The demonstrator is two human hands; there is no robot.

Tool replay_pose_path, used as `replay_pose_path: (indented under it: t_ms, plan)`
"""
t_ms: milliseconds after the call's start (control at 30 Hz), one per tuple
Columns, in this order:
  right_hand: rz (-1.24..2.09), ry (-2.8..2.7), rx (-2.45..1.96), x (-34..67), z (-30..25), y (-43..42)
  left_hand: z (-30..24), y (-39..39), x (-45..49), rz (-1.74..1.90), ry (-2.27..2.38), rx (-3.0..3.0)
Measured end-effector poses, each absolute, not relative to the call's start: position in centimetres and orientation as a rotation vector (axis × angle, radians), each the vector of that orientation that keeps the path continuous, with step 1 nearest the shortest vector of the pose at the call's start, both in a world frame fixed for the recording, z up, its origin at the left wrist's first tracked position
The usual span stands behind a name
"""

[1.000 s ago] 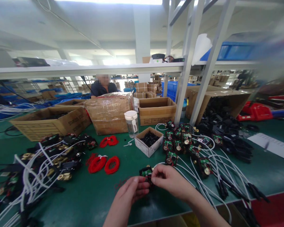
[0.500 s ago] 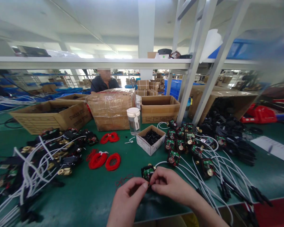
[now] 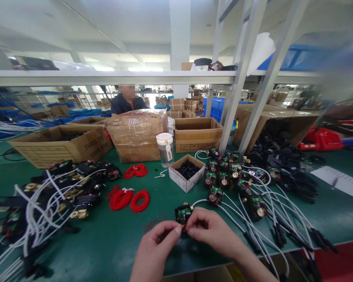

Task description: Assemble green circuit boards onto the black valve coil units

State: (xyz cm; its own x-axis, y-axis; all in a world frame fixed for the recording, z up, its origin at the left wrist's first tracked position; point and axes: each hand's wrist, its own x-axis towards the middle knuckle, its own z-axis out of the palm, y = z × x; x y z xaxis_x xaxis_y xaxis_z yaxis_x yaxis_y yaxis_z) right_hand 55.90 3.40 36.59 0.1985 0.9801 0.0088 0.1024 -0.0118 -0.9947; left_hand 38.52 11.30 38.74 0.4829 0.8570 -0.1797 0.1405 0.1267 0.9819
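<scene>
My left hand (image 3: 161, 241) and my right hand (image 3: 207, 227) meet fingertip to fingertip low in the middle of the view. Each is pinched closed around a thin red wire (image 3: 182, 226), which shows only as a small bit between them. Just beyond my fingers lies a black housing with a green circuit board (image 3: 183, 213), and a white cable (image 3: 200, 202) runs from it to the right. To the left of it, a loose tangle of thin dark red wire (image 3: 154, 223) rests on the green bench (image 3: 111, 243).
Red wire coils (image 3: 120, 199) lie left of centre. A small box of black parts (image 3: 186, 184) and a lidded jar (image 3: 165, 150) stand behind. Cabled board units (image 3: 223, 178) crowd the right, and more cabled units (image 3: 76, 188) the left. Cardboard boxes (image 3: 137, 137) line the back; a person (image 3: 128, 102) is beyond.
Both hands keep their pinch in nearly the same place, with slightly more red wire showing between the fingertips. The whole view has shifted a little.
</scene>
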Motion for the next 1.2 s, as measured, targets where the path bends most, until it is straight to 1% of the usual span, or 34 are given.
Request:
replay_pose_path:
  t_ms: [67, 367, 567, 800, 933, 1200]
  plan:
    - [0.953, -1.127, -1.396, 56.0, 36.6, 3.4, 38.5, 11.4, 38.6, 0.664, 0.965, 1.377]
    - [0.900, -1.146, -1.460, 57.4, 36.7, 2.8, 36.6, 11.1, 38.5, 0.667, 0.963, 1.513]
    - [0.947, -1.168, -1.427, 57.7, 35.4, 2.4, 36.0, 11.0, 38.4, 0.585, 0.932, 1.581]
    - [0.968, -1.213, -1.451, 56.8, 35.4, 2.3, 36.6, 10.7, 38.8, 0.630, 0.901, 1.524]
    - [0.923, -1.218, -1.460, 56.5, 35.3, 2.5, 37.0, 10.6, 38.8, 0.679, 0.924, 1.502]
    - [0.984, -1.072, -1.405, 57.1, 34.9, 2.9, 35.9, 12.1, 38.4, 0.689, 0.971, 1.646]
